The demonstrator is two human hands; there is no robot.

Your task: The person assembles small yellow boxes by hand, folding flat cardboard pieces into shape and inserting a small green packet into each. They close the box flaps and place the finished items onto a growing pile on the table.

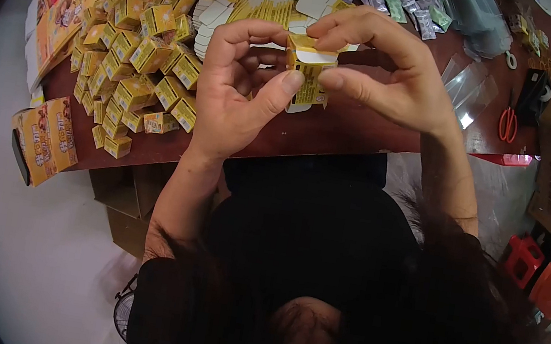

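Observation:
A small yellow box (311, 86) with a white flap showing near its top is held between both hands above the table's front edge. My left hand (249, 83) grips its left side, thumb on the front face. My right hand (384, 67) has its fingertips at the top and its thumb by the right side of the box. Behind the hands lie flat, unfolded yellow and white cartons (272, 1). To the left is a large pile of folded yellow boxes (140, 52).
Green and purple sachets (404, 2), clear plastic sheets (469, 94), red-handled scissors (507, 125) and a black tape dispenser (533, 96) lie on the dark red table (281, 134). An orange printed package (45, 138) hangs over the left edge. Cardboard stands at right.

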